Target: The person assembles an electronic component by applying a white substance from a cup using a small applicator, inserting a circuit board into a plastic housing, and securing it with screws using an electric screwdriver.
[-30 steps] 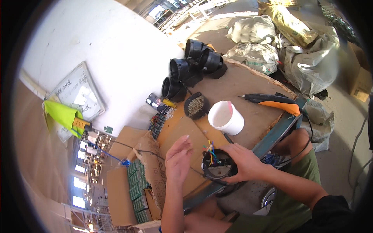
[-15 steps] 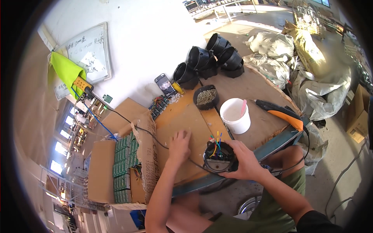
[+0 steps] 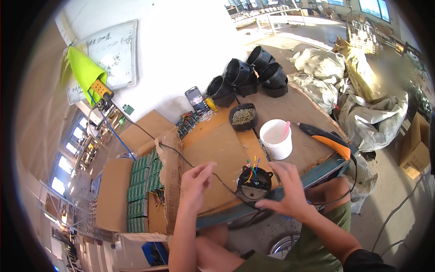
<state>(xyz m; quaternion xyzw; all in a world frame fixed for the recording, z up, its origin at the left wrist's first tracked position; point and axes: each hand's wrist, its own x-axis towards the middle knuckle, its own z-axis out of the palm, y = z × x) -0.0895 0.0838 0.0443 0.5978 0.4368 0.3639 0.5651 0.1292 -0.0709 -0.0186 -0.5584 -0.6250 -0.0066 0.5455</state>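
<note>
A round black housing (image 3: 254, 185) with coloured wires sticking up from it rests on the cardboard-covered table (image 3: 217, 149) near the front edge. My right hand (image 3: 285, 192) grips its right side and lower rim. My left hand (image 3: 195, 183) hovers just left of it, fingertips pinching a thin dark cable (image 3: 181, 157) that runs from the housing back over the table toward the wall.
A white bucket (image 3: 276, 139) with a pink stick stands behind the housing, beside a black bowl of pellets (image 3: 243, 117) and an orange-handled tool (image 3: 327, 137). Black housings (image 3: 247, 77) are stacked at the back. An open carton of green boxes (image 3: 140, 190) sits left. Sacks (image 3: 376, 113) lie right.
The view has swung down and closer. My left hand has closed its fingertips on the thin cable beside the housing; my right hand keeps its hold on the housing.
</note>
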